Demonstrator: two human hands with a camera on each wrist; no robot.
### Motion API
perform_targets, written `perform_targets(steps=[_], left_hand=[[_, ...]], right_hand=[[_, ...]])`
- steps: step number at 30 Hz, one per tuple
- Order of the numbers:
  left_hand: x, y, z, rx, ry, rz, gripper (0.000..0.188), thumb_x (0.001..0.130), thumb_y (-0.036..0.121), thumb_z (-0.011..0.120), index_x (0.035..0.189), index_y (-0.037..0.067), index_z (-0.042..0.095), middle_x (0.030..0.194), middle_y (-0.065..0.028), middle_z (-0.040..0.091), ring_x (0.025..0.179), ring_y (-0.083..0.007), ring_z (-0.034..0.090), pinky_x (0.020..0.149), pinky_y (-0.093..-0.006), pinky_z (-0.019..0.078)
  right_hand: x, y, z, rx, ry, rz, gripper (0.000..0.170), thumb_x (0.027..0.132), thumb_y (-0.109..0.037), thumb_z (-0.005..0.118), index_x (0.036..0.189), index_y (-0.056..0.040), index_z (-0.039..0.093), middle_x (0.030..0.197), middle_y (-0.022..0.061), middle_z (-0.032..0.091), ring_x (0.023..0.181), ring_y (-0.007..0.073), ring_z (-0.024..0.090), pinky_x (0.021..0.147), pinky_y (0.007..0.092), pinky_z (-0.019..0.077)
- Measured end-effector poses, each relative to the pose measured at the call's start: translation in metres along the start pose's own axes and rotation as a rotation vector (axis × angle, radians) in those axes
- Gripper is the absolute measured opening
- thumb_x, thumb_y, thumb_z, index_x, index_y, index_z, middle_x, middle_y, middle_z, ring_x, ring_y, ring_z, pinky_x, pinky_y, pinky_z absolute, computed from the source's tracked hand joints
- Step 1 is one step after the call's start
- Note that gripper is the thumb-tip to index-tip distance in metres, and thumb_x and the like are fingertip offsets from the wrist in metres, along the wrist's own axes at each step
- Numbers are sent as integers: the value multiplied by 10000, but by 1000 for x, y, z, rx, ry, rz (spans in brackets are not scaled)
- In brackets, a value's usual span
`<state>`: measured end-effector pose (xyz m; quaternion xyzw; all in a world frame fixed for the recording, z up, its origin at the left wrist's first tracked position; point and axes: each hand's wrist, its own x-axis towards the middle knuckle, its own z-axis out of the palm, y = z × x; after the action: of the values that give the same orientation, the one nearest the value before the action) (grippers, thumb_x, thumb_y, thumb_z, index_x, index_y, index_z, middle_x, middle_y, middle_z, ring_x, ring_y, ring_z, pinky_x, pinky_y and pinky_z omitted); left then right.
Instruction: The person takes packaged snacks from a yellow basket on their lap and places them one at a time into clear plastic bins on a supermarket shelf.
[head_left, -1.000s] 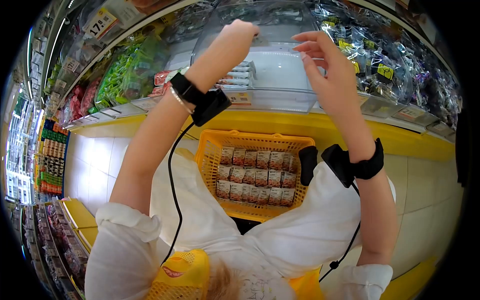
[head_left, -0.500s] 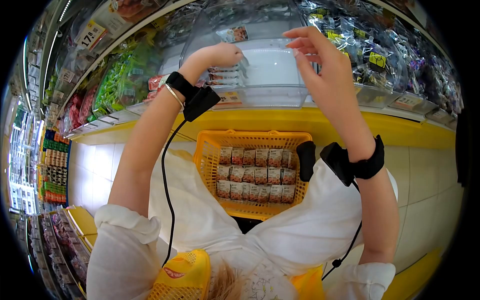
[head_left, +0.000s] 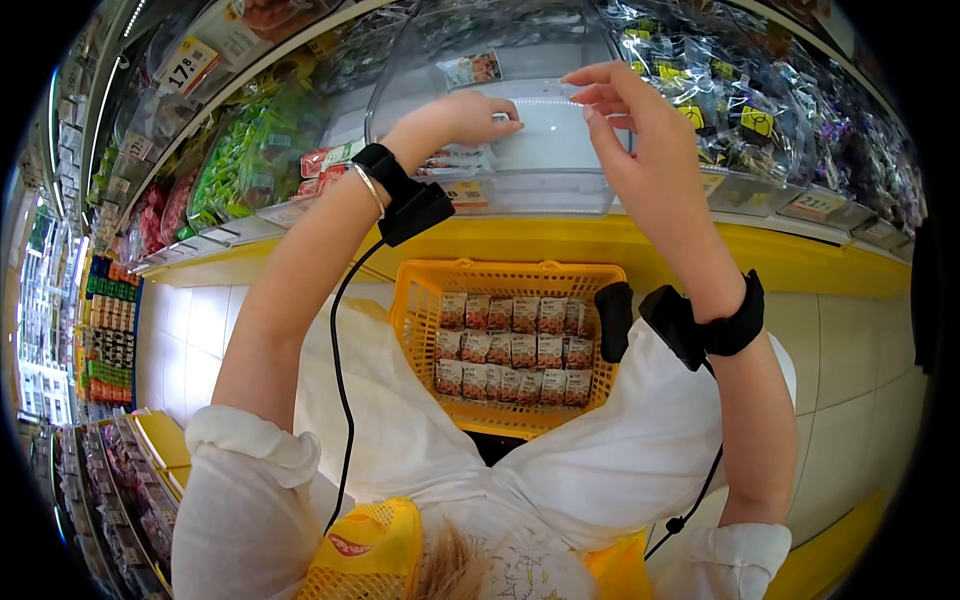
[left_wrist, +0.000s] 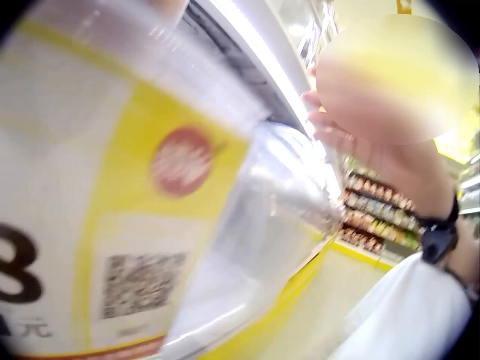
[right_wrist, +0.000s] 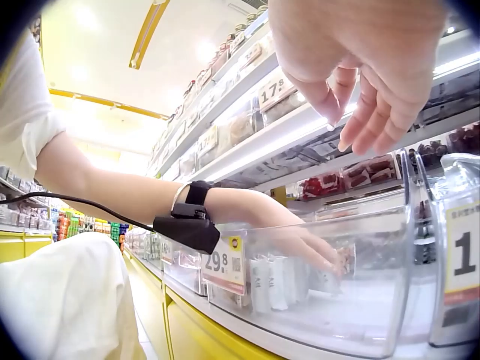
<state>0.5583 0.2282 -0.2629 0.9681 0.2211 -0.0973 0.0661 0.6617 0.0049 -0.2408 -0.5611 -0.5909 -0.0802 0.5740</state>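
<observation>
My left hand point(head_left: 462, 118) reaches into a clear plastic bin point(head_left: 560, 200) on the shelf, its fingers point(right_wrist: 319, 251) fairly straight and angled down beside a short row of small white snack packets point(right_wrist: 274, 281). The packets stand on edge at the bin's front left, partly under the hand in the head view. One more packet point(head_left: 470, 68) lies by itself toward the back of the bin. My right hand point(head_left: 640, 125) hovers over the bin's right side with loosely bent fingers and holds nothing.
A yellow basket point(head_left: 610, 385) with several rows of similar packets stands on the floor between the knees. Green bags point(head_left: 245, 160) fill the shelf to the left, dark clear-wrapped bags point(head_left: 770, 130) the right. A price tag point(right_wrist: 225, 266) hangs on the bin's front wall.
My left hand came forward from the back of the bin to the front packets, then shifted slightly right as its fingers straightened. The lone packet at the back came into view. My right hand barely moved.
</observation>
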Motion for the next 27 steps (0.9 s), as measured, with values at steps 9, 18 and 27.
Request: perform_targets(steps=[9, 18, 27], left_hand=[[4, -28, 7, -23, 0, -75, 432, 974, 425, 355, 1214, 175, 613, 1070, -203, 662, 1043, -391, 596, 904, -460, 467], [-18, -8, -7, -116, 21, -176, 670, 978, 598, 259, 1267, 92, 591, 1152, -254, 631, 1081, -421, 577, 928, -434, 448], [-24, -12, -7, -97, 190, 26, 696, 979, 599, 256, 1274, 54, 575, 1108, -259, 642, 1027, -438, 585, 914, -434, 450]], right_hand=[[-1, 0, -3, -13, 0, 1, 192, 830, 15, 545, 1009, -38, 591, 846, 125, 640, 796, 264, 645, 721, 364, 494], [-1, 1, 0, -14, 11, -26, 184, 834, 12, 547, 1006, -41, 588, 832, 123, 633, 784, 277, 637, 716, 371, 492], [-2, 1, 1, -17, -14, 3, 192, 837, 10, 541, 1018, -34, 587, 843, 127, 635, 790, 273, 636, 723, 372, 492]])
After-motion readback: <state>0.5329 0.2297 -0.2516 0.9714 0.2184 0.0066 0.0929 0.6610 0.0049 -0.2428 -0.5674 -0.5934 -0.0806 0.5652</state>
